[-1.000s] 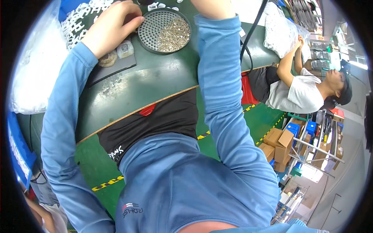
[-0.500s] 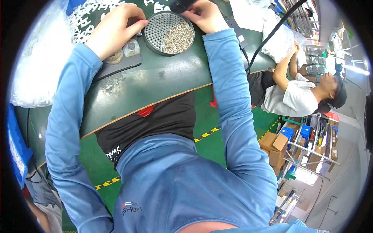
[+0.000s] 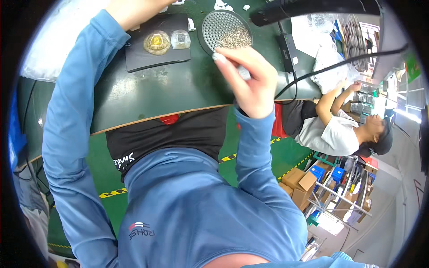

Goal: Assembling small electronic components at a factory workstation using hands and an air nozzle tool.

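My left hand (image 3: 136, 10) reaches past the top edge, so its fingers are out of sight. Close to its wrist lies a flat black pad (image 3: 134, 57) bearing a round translucent piece with a yellow centre (image 3: 156, 43) and a small clear block (image 3: 180, 39). My right hand (image 3: 254, 78) is at the near rim of a round grey dimpled tray (image 3: 210, 29). Thumb and forefinger are pinched together; a tiny pale glint shows at their tips, too small to name. A heap of small metal parts (image 3: 236, 37) fills the tray's right side.
A long dark bar-shaped object (image 3: 313, 11) juts in above the table's right side, over a black adapter box (image 3: 288, 51) with cables. Clear plastic bags lie at the left (image 3: 53, 40) and right (image 3: 333, 62). A co-worker (image 3: 344, 127) sits at the right.
My right hand has come from the tray's far side to its near rim, now pinched. My left hand has left the tray's left rim and gone up past the edge. The whole view has shifted.
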Demonstrator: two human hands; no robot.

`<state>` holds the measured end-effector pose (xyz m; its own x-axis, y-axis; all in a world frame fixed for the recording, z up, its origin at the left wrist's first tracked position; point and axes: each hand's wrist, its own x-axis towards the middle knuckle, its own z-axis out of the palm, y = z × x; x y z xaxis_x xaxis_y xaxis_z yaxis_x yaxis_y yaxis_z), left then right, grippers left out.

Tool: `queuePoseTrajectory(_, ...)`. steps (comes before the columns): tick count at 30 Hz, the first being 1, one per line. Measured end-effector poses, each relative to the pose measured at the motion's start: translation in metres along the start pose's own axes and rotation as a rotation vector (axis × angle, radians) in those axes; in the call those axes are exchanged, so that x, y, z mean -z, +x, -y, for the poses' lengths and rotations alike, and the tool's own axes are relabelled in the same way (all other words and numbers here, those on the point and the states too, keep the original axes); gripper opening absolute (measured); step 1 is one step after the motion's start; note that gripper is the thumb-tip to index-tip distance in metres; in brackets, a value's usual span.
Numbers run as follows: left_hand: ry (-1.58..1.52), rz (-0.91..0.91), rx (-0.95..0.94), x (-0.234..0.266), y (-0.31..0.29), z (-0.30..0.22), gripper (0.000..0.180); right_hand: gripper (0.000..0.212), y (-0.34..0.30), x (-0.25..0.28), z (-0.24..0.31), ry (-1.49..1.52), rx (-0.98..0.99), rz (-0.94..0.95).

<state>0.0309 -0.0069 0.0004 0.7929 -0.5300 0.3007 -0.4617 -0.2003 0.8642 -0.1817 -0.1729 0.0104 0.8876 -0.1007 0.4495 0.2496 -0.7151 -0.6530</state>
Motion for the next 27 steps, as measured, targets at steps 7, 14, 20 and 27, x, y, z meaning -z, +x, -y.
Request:
queuePoseTrajectory(7, 0.371, 0.137, -0.134, 0.019, 0.002, 0.015, 0.02, 0.014, 0.054, -0.034, -0.014, -0.181, 0.331, 0.128)
queuePoseTrajectory(14, 0.242, 0.155, -0.113, 0.007, 0.005, 0.004, 0.022, 0.012, 0.06, -0.032, -0.018, -0.066, 0.206, 0.249)
queuePoseTrajectory(20, 0.045, 0.301, -0.24, -0.012, 0.011, 0.016, 0.018, 0.011, 0.066, -0.03, -0.031, 0.028, 0.263, 0.256)
queuePoseTrajectory(27, 0.145, 0.486, -0.147, -0.021, 0.023, 0.014, 0.021, 0.012, 0.06, -0.04, -0.032, 0.009, 0.096, 0.215)
